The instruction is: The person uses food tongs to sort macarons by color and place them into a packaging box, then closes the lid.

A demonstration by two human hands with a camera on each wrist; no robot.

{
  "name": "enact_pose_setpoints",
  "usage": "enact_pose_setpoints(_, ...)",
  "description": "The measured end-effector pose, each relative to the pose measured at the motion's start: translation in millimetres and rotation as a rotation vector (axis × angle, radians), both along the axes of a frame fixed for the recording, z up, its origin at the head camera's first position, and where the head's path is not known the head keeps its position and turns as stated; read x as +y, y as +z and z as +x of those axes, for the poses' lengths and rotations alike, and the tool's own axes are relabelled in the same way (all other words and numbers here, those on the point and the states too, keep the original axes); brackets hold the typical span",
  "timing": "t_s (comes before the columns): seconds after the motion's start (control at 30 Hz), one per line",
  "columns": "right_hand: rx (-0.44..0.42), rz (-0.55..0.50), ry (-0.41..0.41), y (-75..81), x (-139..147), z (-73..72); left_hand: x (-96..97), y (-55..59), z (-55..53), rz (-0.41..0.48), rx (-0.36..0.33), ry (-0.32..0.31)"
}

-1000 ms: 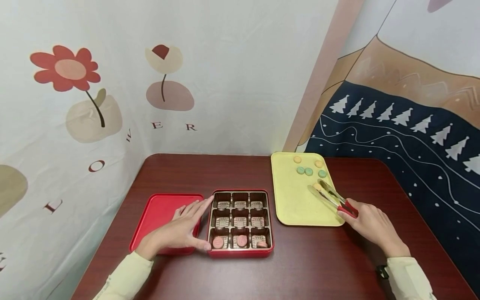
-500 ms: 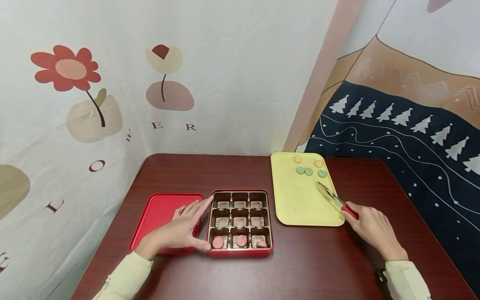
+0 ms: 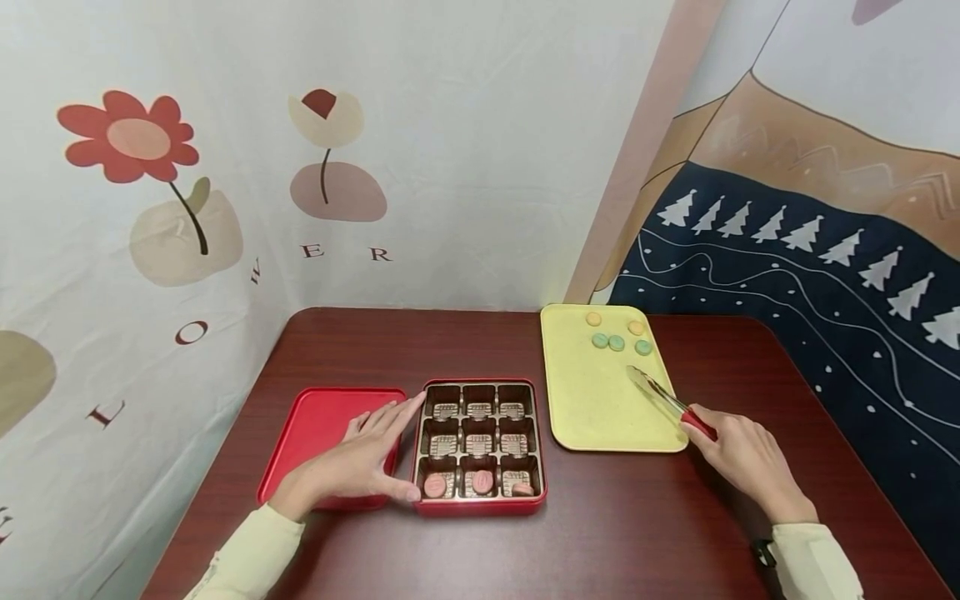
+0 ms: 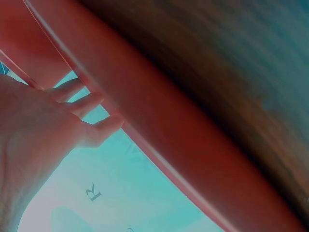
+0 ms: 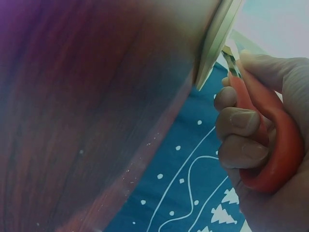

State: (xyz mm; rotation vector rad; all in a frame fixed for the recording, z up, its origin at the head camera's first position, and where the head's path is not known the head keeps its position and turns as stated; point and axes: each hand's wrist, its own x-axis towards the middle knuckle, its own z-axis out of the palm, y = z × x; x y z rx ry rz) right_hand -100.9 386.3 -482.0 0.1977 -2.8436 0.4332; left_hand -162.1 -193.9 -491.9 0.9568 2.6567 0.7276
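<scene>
My right hand (image 3: 746,460) grips the red-handled tongs (image 3: 678,403) over the yellow tray (image 3: 592,408); the right wrist view shows fingers curled round the red handles (image 5: 282,152). The tongs' arms are pressed together, and whether a piece sits between their tips cannot be made out. My left hand (image 3: 352,462) rests with outstretched fingers and thumb against the left side of a red box (image 3: 480,507). Its divided insert has pink round candies (image 3: 436,485) in the front row, the right one tilted on edge. The middle and back rows hold none.
Green candies (image 3: 616,342) and yellow candies (image 3: 636,327) lie toward the back of the tray. A red lid (image 3: 318,425) lies left of the box, partly under my left hand. Brown tabletop (image 3: 600,525) spreads in front; a printed cloth wall (image 3: 465,150) stands behind.
The tongs have gone from spread around a yellow candy to pressed together, and that candy no longer shows on the tray. My left hand and the box have stayed put.
</scene>
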Motion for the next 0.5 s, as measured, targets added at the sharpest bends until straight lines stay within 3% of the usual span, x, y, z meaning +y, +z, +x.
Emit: enact_pose_setpoints(0.5, 0.109, -0.015, 0.097, 13.9, -26.1, 5.2, 1.3, -0.3, 1.5, 0.010, 0.004, 0.000)
